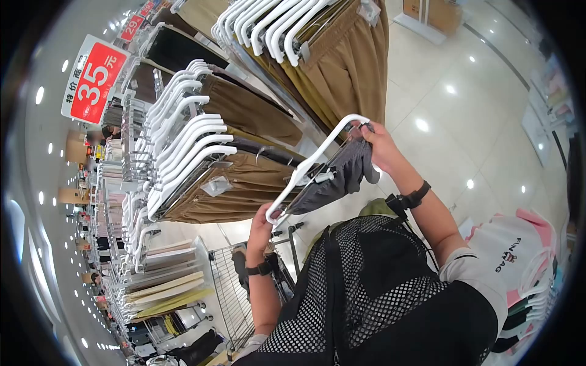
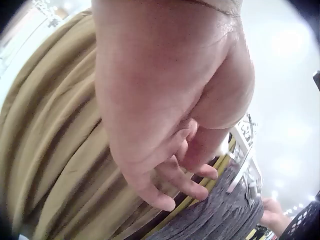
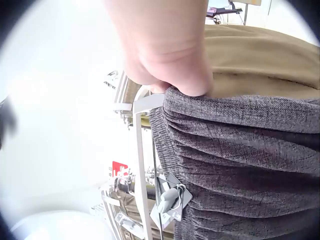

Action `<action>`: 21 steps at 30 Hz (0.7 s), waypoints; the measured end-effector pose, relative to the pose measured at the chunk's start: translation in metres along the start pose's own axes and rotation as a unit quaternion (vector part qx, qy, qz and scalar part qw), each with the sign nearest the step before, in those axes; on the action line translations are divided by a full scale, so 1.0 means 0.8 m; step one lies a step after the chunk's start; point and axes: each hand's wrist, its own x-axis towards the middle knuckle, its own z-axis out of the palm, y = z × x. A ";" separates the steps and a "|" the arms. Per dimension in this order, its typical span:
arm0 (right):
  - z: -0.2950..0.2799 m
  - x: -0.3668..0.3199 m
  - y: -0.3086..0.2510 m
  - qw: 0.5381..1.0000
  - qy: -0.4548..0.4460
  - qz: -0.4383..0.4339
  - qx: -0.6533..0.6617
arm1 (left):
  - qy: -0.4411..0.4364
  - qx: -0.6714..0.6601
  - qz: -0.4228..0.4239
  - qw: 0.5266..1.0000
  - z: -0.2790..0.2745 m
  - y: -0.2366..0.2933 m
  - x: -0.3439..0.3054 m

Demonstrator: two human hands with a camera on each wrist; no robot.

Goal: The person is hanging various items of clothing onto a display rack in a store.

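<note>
Grey trousers (image 1: pixel 345 174) with a gathered waistband hang from a white hanger (image 1: pixel 314 160) in front of the person's chest. My left hand (image 1: pixel 261 230) holds the hanger's near end; in the left wrist view the hand (image 2: pixel 172 100) has its lower fingers loosely bent over the grey trousers (image 2: pixel 215 215). At the hanger's far end, my right hand (image 1: pixel 383 149) pinches the corner with the waistband. The right wrist view has this hand (image 3: pixel 167 55) at the top of the trousers (image 3: pixel 240 150), its fingertips partly hidden, with a tag and grey clip (image 3: pixel 168 200) on the waistband.
Brown trousers (image 1: pixel 244 186) on white hangers fill a rack at the left, and more (image 1: pixel 351 61) hang beyond. A red price sign (image 1: pixel 94 79) stands upper left. Below is a wire cart (image 1: pixel 229 280); pink and white clothes (image 1: pixel 513 256) hang at the right.
</note>
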 end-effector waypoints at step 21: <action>-0.118 -0.027 -0.025 0.977 0.045 0.070 -0.199 | 0.118 -0.048 0.180 0.975 0.126 0.006 0.089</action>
